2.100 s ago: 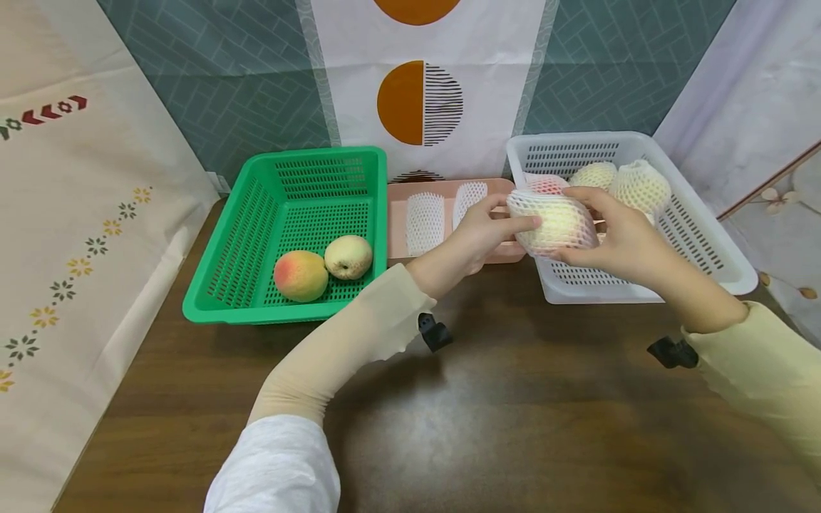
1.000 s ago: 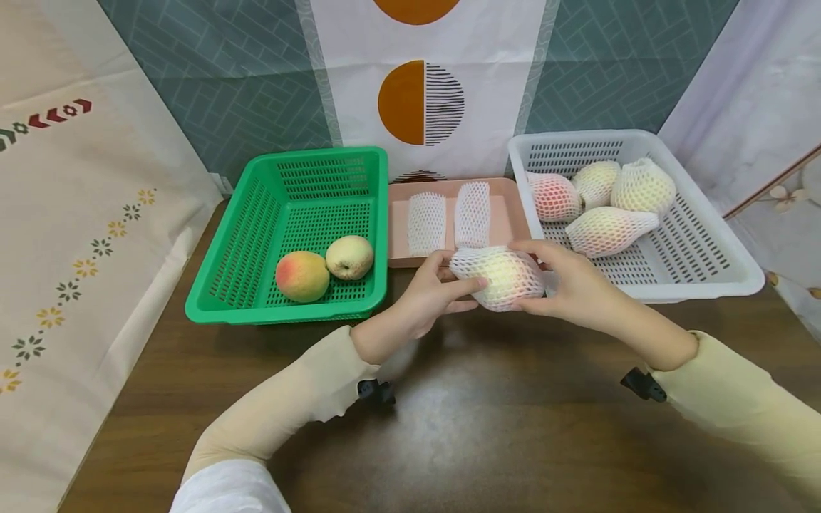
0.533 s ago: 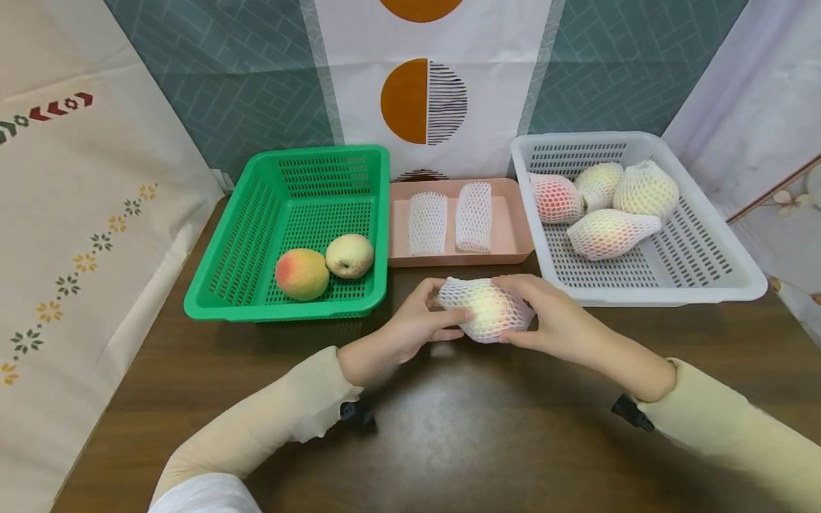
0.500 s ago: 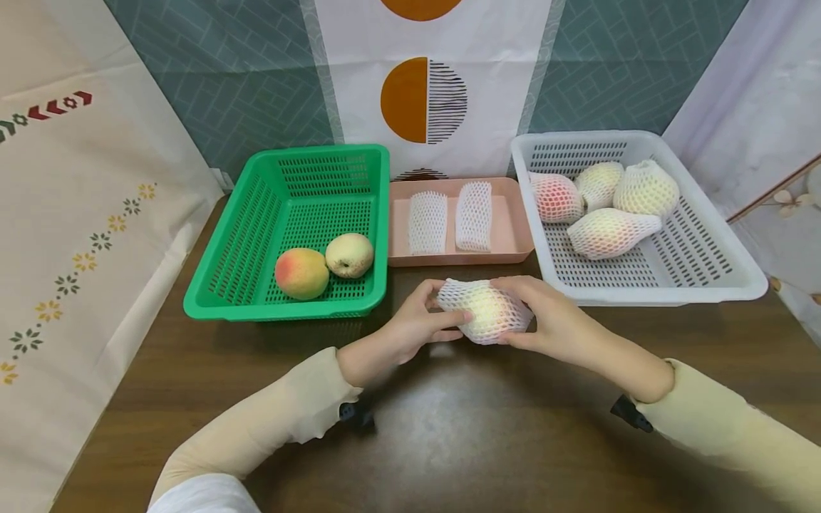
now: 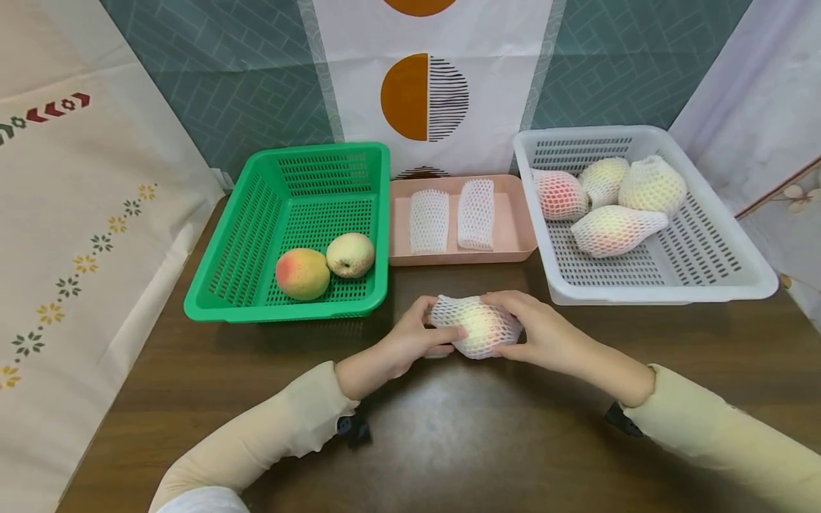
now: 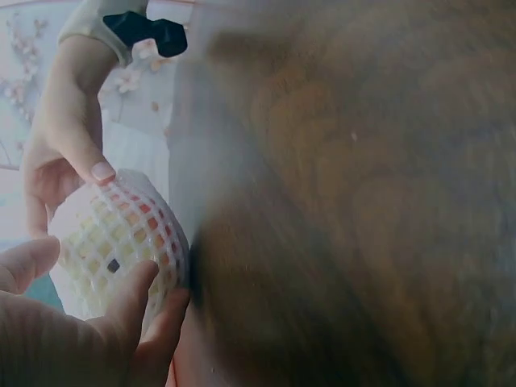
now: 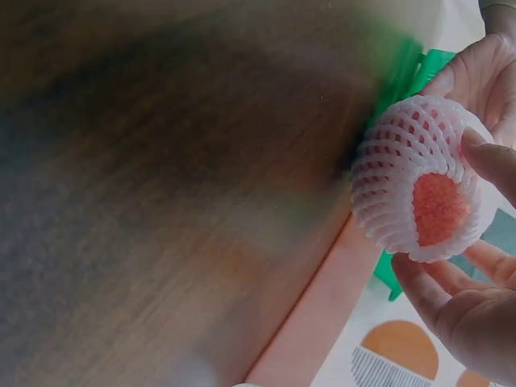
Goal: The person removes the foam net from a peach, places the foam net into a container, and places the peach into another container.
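Two hands hold one fruit in a soft net. The left hand [image 5: 409,340] pinches one end with its thumb and fingers, and the right hand [image 5: 546,333] grips the other end. The netted fruit [image 5: 477,326] is between them, low by the brown table [image 5: 449,442]; I can't tell if it touches. From the right wrist, I see a round hole at one end of the net, with rosy skin peeking out.

I think this needs a soft touch. One hand should hold the fruit steady while the other moves the net a little at a time, all the way round. A hard tug could rip the net or make the fruit pop out. Low down is a good place, as a slip would be only a small drop.

Past the hands, on the left, a green basket [image 5: 276,314] has a red-and-yellow fruit [image 5: 303,274] and a pale fruit [image 5: 350,255], both bare. On the right, a white basket [image 5: 667,293] has four fruits in nets [image 5: 612,231]. Between the baskets, a pink tray [image 5: 507,214] has two white nets [image 5: 429,221] lying flat. Behind everything hangs a patterned cloth [image 5: 269,85].
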Demonstrator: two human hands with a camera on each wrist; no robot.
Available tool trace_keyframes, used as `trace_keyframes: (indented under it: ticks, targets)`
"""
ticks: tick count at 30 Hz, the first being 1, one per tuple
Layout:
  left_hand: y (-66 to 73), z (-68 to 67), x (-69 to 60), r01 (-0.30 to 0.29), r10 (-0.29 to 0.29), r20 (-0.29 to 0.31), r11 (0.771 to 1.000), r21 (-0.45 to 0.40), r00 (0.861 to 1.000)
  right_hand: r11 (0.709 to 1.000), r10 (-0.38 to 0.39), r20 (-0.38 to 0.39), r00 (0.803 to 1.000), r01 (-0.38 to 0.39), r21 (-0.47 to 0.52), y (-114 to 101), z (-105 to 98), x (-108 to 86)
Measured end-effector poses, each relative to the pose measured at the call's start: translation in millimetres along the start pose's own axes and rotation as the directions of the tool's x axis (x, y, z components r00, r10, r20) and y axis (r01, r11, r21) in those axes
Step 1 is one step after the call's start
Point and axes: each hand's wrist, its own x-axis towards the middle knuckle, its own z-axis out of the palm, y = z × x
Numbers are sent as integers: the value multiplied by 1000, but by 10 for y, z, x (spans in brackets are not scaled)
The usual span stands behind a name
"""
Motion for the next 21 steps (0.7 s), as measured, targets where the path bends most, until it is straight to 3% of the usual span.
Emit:
trace_keyframes:
  ticks: [13,21]
  targets:
    - [-10,-50,-39,-5,7,-15,990,143,1000,1000,-16,11,1000,16,25,37,19,-44]
    - [33,-120,-98,-17,29,-37,957,290,999,1000,-12,-15,1000,12,8,47,2,-75]
